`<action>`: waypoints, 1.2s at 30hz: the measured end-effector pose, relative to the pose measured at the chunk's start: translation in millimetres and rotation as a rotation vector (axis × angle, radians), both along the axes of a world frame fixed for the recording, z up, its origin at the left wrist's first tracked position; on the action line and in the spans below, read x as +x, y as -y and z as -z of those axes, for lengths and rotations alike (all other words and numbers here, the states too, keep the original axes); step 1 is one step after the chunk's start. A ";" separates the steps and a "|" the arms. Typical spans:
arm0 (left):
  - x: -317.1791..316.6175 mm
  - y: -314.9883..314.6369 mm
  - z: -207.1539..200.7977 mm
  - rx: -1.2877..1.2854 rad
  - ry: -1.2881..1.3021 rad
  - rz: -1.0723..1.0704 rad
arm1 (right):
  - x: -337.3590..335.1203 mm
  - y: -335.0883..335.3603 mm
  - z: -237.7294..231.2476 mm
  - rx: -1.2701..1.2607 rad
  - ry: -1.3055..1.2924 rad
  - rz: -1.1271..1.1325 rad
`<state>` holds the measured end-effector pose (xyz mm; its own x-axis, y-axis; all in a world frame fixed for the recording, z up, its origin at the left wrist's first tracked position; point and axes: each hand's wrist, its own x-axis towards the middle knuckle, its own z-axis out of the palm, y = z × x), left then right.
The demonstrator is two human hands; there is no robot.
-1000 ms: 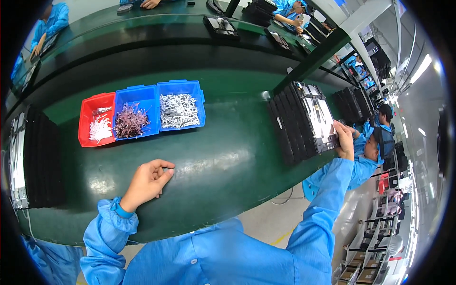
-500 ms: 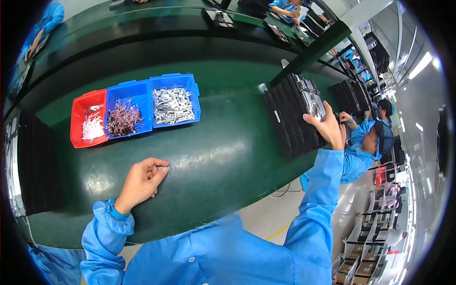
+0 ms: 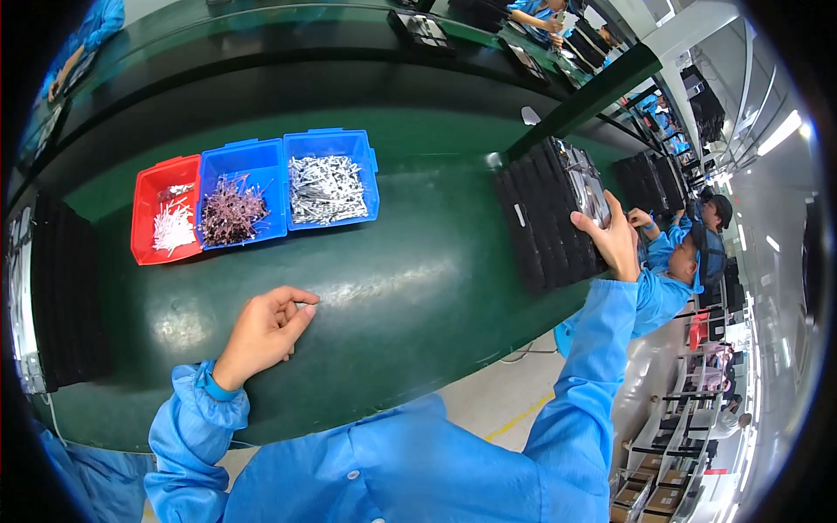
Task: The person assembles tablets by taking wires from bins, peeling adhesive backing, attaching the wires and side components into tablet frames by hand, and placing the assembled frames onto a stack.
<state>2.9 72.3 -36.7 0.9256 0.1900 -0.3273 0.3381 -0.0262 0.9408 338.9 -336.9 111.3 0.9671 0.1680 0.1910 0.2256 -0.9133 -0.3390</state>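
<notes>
My left hand (image 3: 264, 336) hovers over or rests on the green worktable, thumb and forefinger pinched together; anything between them is too small to make out. At the right, my right hand (image 3: 616, 244) reaches to a stack of black trays (image 3: 545, 218). Its thumb and fingers straddle the top tray, which carries a shiny silver flat part (image 3: 586, 185). Beyond my left hand stand three joined bins: a red bin (image 3: 139, 231) with white slender pieces, a blue bin (image 3: 267, 164) with purplish-brown thin pieces, and another blue bin (image 3: 373, 187) full of silvery pins or screws.
Another tall black stack (image 3: 65, 296) stands at the left edge of the green table (image 3: 392, 340). A green post (image 3: 588, 96) rises behind the right stack. A co-worker in blue (image 3: 676, 270) works close by on the right, beside further black trays (image 3: 645, 181).
The whole view has shifted slightly, with bins and stack now a little farther right. My left hand keeps its pinch, and my right hand stays at the top of the stack.
</notes>
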 end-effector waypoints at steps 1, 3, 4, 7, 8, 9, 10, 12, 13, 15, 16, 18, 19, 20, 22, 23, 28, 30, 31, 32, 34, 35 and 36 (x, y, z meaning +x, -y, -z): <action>-2.1 0.1 -0.8 0.019 -0.014 -0.003 | -1.1 -6.3 0.3 0.014 -0.019 -0.026; -5.5 1.0 -3.0 0.048 -0.053 -0.036 | 4.0 -3.2 0.2 -0.153 0.048 -0.049; -2.3 3.7 -3.3 0.022 -0.055 -0.018 | 1.8 2.1 -1.2 -0.263 0.103 -0.056; 5.9 3.0 1.3 -0.043 0.017 0.024 | -27.1 0.5 7.7 0.056 0.494 -0.233; 7.1 0.5 6.1 0.050 0.070 0.049 | -53.3 -27.2 -1.3 0.230 0.532 -0.239; 9.3 -1.1 10.2 0.146 0.127 0.084 | -71.7 -50.1 -3.4 0.326 0.467 -0.313; 8.3 -1.7 9.1 0.165 0.104 0.064 | -84.8 -70.5 -0.5 0.426 0.398 -0.390; 9.6 -1.1 10.8 0.338 0.150 0.047 | -99.0 -112.5 14.5 0.399 0.251 -0.580; 13.0 -2.0 8.3 0.449 0.218 0.034 | -101.4 -127.8 22.2 0.435 0.138 -0.609; 13.2 -3.0 10.7 0.524 0.302 -0.052 | -92.8 -155.4 45.6 0.488 -0.031 -0.679; 12.1 -5.2 11.9 0.586 0.395 -0.142 | -84.9 -169.8 58.9 0.497 -0.087 -0.718; 11.3 -10.5 15.4 0.651 0.464 -0.268 | -67.7 -189.3 89.5 0.494 -0.196 -0.720; 11.6 -13.2 16.5 0.701 0.538 -0.395 | -55.5 -195.5 112.5 0.570 -0.345 -0.660; 9.8 -18.1 14.2 0.711 0.532 -0.387 | -49.8 -206.6 123.3 0.625 -0.492 -0.603; 5.3 -29.8 6.6 0.807 0.552 -0.541 | -24.8 -215.5 166.9 0.682 -0.573 -0.476; 3.4 -36.5 11.4 0.785 0.562 -0.603 | -18.0 -221.7 173.7 0.775 -0.448 -0.441; 1.3 -54.9 15.3 0.828 0.572 -0.699 | -20.3 -221.9 175.4 0.820 -0.360 -0.383; 3.9 -54.6 13.9 0.845 0.552 -0.690 | -18.8 -211.1 180.3 0.819 -0.379 -0.372; 1.4 -55.8 15.0 0.846 0.523 -0.703 | -20.2 -209.7 180.0 0.843 -0.380 -0.397; -0.8 -56.9 16.6 0.846 0.494 -0.717 | -21.6 -209.2 179.4 0.866 -0.382 -0.422; -1.2 -58.5 17.9 0.862 0.487 -0.711 | -21.9 -210.4 177.4 0.877 -0.396 -0.429; 0.4 -58.3 17.5 0.887 0.482 -0.703 | -21.2 -209.8 177.5 0.895 -0.410 -0.437; 1.8 -58.3 18.0 0.887 0.483 -0.697 | -21.0 -208.9 178.2 0.897 -0.409 -0.432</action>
<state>4.7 130.7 -54.7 0.5271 0.6755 0.5156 0.1577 -0.6740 0.7217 317.9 -128.0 -66.9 0.8781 0.4700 0.0900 0.1869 -0.1637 -0.9687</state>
